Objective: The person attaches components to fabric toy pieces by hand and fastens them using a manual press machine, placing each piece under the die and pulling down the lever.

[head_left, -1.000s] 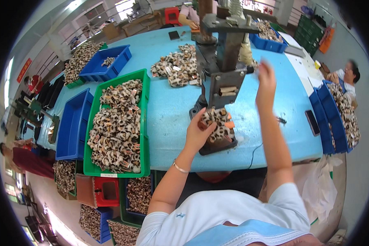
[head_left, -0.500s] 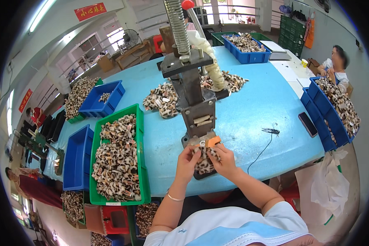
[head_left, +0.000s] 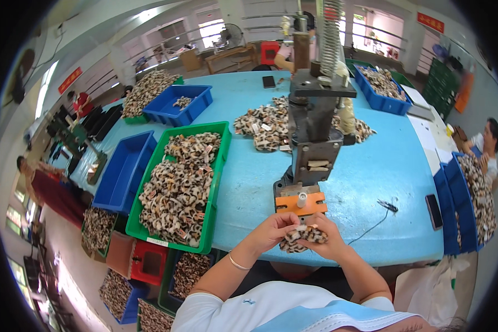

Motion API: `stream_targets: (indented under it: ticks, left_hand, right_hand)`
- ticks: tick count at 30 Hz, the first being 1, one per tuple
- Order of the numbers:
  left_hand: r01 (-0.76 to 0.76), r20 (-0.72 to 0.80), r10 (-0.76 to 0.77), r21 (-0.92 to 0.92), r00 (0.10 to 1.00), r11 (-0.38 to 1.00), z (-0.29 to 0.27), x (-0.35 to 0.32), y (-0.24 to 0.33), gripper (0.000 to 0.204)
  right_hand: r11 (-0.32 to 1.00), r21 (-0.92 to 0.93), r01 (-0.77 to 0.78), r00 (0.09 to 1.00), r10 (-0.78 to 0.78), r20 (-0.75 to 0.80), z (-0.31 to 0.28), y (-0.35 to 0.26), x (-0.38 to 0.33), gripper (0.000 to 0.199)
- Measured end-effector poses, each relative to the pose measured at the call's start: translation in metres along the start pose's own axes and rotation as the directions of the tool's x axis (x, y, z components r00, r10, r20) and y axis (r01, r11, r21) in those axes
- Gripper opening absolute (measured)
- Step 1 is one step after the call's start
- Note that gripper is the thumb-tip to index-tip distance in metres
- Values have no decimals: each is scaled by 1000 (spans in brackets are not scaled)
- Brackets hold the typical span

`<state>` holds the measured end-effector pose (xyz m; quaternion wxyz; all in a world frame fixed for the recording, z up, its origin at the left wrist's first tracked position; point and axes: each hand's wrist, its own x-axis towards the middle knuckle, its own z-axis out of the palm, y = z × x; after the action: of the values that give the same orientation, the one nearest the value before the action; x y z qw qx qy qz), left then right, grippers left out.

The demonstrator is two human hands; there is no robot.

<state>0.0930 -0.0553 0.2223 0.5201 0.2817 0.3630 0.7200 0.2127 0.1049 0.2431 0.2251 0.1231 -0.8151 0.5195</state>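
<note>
Low in the middle of the frame, both hands meet at the near edge of the light blue worktop [head_left: 371, 182], holding one small leopard-print fabric piece [head_left: 304, 237] between them. The left hand [head_left: 272, 229] has its fingers closed on the piece's left end, and the right hand [head_left: 327, 238] curls its fingers around the right end from behind. The piece sits just in front of the orange plate [head_left: 301, 205] at the foot of the grey hand press [head_left: 314, 133], which stands upright at centre frame.

Left of centre, a green bin [head_left: 218, 182] is heaped with leopard-print pieces [head_left: 180, 185]. Just left of it, a blue bin [head_left: 124, 171] shows a bare floor. In the upper left, another blue bin [head_left: 178, 105] holds only a few pieces, with a full green bin [head_left: 149, 88] behind it. A loose pile [head_left: 265, 127] lies on the worktop beside the press. In the upper right a blue bin [head_left: 382, 86] is filled with similar pieces, and at the right edge more blue bins [head_left: 473, 193] hold the same goods beside another person [head_left: 489, 144]. A dark phone [head_left: 432, 211] lies at the right
</note>
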Motion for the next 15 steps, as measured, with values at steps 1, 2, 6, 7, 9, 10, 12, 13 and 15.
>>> stream_targets:
  ticks: [1,2,6,7,9,10,12,13,15]
  left_hand:
    - [-29,-13,29,48,999,998,1,1,0,14]
    - [-23,-72,28,73,997,997,5,0,3,11]
    - [-160,-194,218,277,956,948,11,10,-1,4]
    - [-163,-197,222,277,955,947,11,12,-5,4]
    - [-247,-207,427,569,880,785,12,15,-11,3]
    - [-250,-206,430,570,879,783,12,14,-11,3]
    - [-178,-191,483,766,855,618,15,17,-9,3]
    - [-175,-189,474,763,860,622,12,20,-13,3]
    - [-159,-195,440,745,877,648,7,20,-21,5]
  right_hand:
    - [1000,1,11,1000,-11,18,1,-2,0,28]
    - [997,40,-65,998,65,19,3,-6,-1,29]
    - [911,191,-366,930,367,29,7,-9,1,30]
    - [810,271,-520,850,522,73,6,-11,3,30]
    - [794,245,-557,829,550,101,5,-14,5,30]
    - [785,243,-569,821,561,110,6,-15,6,30]
    - [766,249,-593,803,587,108,5,-9,4,30]
    - [743,312,-592,798,594,98,6,-3,2,30]
    - [722,371,-584,797,597,91,10,2,-3,29]
